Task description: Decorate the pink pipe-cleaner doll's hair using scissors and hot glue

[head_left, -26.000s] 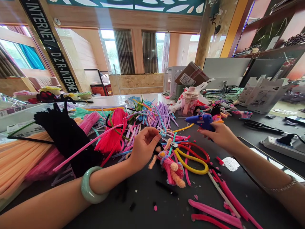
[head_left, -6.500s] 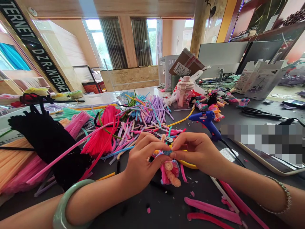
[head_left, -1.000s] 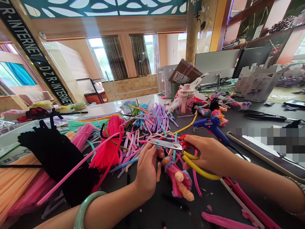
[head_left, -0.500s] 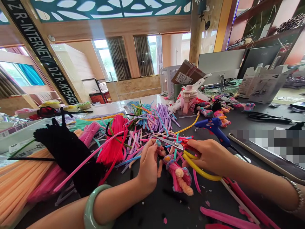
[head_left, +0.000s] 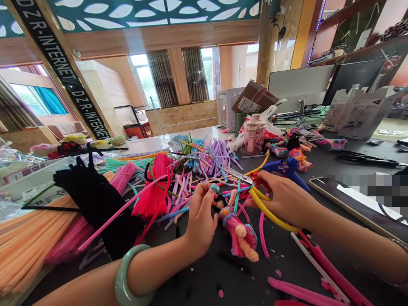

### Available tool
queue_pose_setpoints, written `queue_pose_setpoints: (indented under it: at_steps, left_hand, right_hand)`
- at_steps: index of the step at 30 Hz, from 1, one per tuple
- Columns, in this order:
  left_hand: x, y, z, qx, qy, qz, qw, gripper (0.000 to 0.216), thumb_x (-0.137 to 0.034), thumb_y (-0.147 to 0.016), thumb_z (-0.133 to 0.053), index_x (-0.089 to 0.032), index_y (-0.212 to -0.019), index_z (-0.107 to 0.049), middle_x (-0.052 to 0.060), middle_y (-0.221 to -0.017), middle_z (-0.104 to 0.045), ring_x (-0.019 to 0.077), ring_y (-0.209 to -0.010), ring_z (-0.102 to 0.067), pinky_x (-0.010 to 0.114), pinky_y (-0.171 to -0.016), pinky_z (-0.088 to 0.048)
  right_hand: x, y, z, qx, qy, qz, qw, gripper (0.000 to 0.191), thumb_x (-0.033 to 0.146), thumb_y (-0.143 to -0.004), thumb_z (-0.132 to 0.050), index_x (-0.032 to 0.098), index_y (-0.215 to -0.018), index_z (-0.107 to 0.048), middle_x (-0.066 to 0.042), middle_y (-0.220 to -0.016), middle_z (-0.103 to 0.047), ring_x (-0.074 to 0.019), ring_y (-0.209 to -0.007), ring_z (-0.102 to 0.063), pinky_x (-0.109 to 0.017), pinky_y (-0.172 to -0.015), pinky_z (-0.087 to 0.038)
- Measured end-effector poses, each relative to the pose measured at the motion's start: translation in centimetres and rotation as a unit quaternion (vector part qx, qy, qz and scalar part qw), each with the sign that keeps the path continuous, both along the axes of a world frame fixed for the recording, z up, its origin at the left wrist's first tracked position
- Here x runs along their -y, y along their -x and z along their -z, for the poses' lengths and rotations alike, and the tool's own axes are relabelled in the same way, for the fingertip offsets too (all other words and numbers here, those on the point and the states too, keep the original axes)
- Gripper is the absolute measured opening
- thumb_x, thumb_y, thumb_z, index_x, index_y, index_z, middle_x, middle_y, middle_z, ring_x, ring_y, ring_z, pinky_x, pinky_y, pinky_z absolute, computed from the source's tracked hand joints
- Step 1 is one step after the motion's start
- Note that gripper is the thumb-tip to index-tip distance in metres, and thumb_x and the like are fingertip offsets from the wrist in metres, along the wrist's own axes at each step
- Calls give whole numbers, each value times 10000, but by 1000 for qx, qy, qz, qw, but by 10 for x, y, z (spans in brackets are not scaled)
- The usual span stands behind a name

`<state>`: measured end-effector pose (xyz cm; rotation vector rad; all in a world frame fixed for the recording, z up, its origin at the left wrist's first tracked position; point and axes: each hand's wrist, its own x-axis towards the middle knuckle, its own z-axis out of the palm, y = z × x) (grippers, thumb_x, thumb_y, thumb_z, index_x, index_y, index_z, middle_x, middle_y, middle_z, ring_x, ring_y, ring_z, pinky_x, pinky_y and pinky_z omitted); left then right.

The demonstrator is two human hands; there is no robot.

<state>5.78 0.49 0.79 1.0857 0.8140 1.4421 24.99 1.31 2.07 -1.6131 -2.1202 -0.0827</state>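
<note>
Scissors (head_left: 246,180) clamped in the right hand (head_left: 283,199) point toward the counter (head_left: 204,282) back edge; the left hand (head_left: 200,219) pinches blue fuzz (head_left: 214,187), seemingly for steadiness.

“Where is our doll (head_left: 240,231)?”
“On the table (head_left: 204,282) before us, right of our left hand (head_left: 200,216).”
“And our glue gun (head_left: 282,165)?”
“Behind our right hand (head_left: 282,199), touching or apart we can't tell; the bottle (head_left: 254,136) stands farther back, left of it.”
</note>
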Motion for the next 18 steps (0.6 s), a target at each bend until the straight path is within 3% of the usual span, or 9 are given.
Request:
queue_pose_setpoints:
  at_steps: [2, 5, 10, 15, 18]
  left_hand:
    - [2, 0, -2, -17, -6, 1, 1000, 223, -350, -725, -602, -185, -735, -452, -60, -619, -419, 71, -535, -407, 163, -455, -393]
    - [2, -1, -3, -36, -13, 0, 999, 252, -377, -718, -613, -188, -731, -447, -70, -586, -397, 73, -522, -386, 172, -465, -395]
    - [0, 1, -1, -73, -23, 0, 997, 250, -380, -736, -610, -187, -737, -451, -70, -565, -413, 75, -504, -380, 194, -490, -387]
    - [0, 3, 0, -127, -36, 16, 991, 218, -348, -747, -615, -175, -679, -500, -24, -619, -478, 98, -561, -434, 208, -521, -370]
    - [2, 5, 0, -165, -58, 29, 984, 190, -317, -738, -625, -175, -647, -535, -14, -614, -461, 110, -559, -422, 214, -507, -346]
  right_hand:
    - [-3, -1, 5, -3, 19, 3, 1000, 436, 484, -766, -549, 156, -1053, -569, -125, -1002, -688, -284, -861, -651, -350, -695, -473]
    - [-8, -6, 13, -8, 55, 14, 998, 454, 370, -723, -607, 122, -1101, -567, -170, -1105, -663, -313, -1021, -620, -383, -818, -480]
    - [-15, -13, 21, -10, 122, -15, 992, 413, 267, -675, -660, 136, -1060, -593, -162, -1094, -674, -274, -946, -656, -372, -827, -506]
    - [-10, -12, 10, 11, -8, -36, 999, 324, 365, -731, -652, 155, -977, -655, -147, -1014, -674, -324, -999, -612, -469, -846, -495]
    - [1, -4, 1, -70, -86, -116, 987, 240, 345, -798, -610, 221, -1000, -647, -78, -995, -677, -236, -928, -629, -392, -825, -513]
